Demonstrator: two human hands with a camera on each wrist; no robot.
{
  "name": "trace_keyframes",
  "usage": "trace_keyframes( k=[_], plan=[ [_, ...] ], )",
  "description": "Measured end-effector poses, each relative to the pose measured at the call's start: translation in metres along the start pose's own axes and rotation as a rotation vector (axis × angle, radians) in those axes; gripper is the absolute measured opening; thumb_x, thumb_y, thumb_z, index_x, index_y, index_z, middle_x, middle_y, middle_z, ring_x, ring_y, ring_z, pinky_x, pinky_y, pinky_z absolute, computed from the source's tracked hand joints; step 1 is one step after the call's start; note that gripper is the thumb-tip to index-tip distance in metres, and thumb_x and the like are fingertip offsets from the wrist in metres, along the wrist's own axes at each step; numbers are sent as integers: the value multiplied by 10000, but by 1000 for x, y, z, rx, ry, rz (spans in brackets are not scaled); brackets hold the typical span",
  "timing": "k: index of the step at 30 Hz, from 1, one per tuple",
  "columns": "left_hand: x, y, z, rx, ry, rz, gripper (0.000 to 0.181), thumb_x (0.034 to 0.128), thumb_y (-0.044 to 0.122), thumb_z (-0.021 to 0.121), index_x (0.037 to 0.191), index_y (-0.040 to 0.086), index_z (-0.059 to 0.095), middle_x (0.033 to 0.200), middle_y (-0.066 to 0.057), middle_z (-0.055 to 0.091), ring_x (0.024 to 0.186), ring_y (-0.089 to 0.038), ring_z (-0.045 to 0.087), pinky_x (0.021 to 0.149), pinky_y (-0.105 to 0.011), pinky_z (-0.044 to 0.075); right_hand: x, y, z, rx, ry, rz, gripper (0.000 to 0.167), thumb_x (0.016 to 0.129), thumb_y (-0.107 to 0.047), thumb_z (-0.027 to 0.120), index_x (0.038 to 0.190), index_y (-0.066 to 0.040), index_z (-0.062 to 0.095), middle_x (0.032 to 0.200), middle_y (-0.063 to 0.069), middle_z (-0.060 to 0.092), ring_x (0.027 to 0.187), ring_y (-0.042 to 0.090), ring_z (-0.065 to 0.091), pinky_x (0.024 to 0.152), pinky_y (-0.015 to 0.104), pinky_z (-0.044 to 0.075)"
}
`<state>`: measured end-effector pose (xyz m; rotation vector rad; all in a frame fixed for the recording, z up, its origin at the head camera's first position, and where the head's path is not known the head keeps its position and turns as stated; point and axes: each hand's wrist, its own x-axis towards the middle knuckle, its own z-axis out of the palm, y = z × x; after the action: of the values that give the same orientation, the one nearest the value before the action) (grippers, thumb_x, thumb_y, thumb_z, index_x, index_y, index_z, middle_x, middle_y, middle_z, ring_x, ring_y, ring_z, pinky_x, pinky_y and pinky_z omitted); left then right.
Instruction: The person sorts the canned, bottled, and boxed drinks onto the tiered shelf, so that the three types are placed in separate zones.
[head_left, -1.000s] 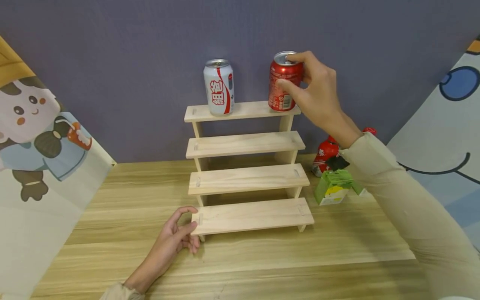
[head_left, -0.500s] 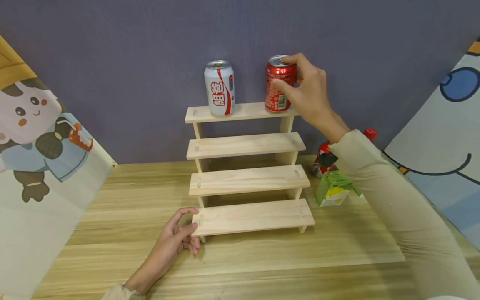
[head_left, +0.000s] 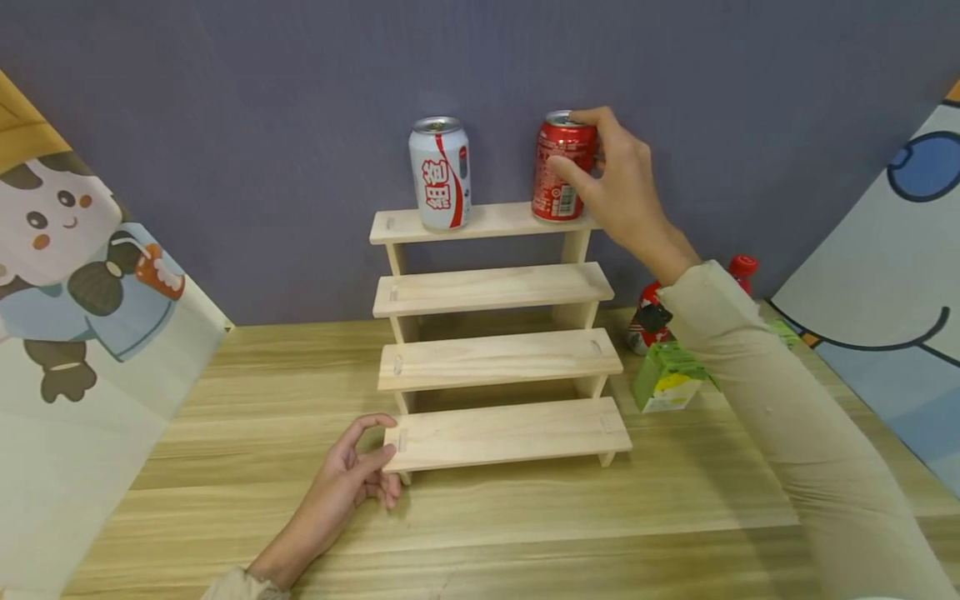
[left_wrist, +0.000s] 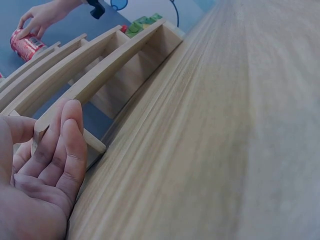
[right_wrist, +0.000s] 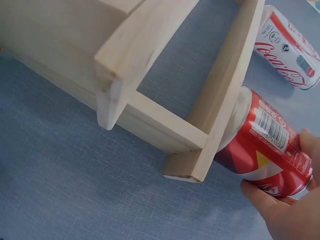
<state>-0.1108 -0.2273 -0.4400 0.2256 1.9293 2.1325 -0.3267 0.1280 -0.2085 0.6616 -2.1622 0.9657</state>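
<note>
A pale wooden four-step stand [head_left: 510,433] stands against the back wall. My left hand [head_left: 348,475] pinches the left end of its lowest board; in the left wrist view the thumb lies above the board [left_wrist: 95,75] and the fingers below. At the right of the top board, my right hand [head_left: 630,192] holds a red Coca-Cola can [head_left: 550,187] by its upper part. The can's base [right_wrist: 237,117] is at the board in the right wrist view; whether it bears fully on it I cannot tell. A white-and-red Coca-Cola can [head_left: 438,183] stands upright on that board's left half.
Right of the stand, a green drink carton [head_left: 667,379] sits on the wood-grain table [head_left: 525,533]. Behind it are a red bottle [head_left: 647,325] and another red cap [head_left: 742,267], partly hidden by my right sleeve [head_left: 757,392]. Cartoon panels flank both sides.
My right hand has shifted a little left with the red can along the top board, and less of its lid now shows. The left hand and the white can have stayed in place.
</note>
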Motion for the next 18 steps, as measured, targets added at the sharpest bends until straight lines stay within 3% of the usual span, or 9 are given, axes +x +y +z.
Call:
trace_keyframes(
  k=[6, 13, 18],
  plan=[
    [0, 1, 0, 8, -5, -4, 432, 1060, 222, 503, 1425, 83, 316, 706, -69, 703, 610, -185, 664, 584, -296, 581, -3, 4, 2, 9, -16, 10, 552, 945, -351, 684, 1403, -112, 489, 1263, 54, 620, 1075, 106, 579, 855, 336, 527],
    [1, -1, 0, -1, -12, 6, 416, 1061, 203, 501, 1415, 78, 322, 701, -65, 704, 608, -179, 665, 582, -287, 580, -7, 11, 3, 15, -32, -79, 565, 981, -309, 637, 1448, -73, 421, 1293, 118, 550, 1045, 159, 521, 851, 368, 479],
    [0, -1, -1, 7, -18, 12, 415, 1063, 197, 492, 1419, 75, 315, 704, -62, 704, 610, -177, 665, 582, -287, 580, -9, 12, 4, -7, -68, -87, 631, 987, -303, 629, 1514, -97, 350, 1455, 100, 462, 1172, 173, 514, 948, 367, 481]
  ],
)
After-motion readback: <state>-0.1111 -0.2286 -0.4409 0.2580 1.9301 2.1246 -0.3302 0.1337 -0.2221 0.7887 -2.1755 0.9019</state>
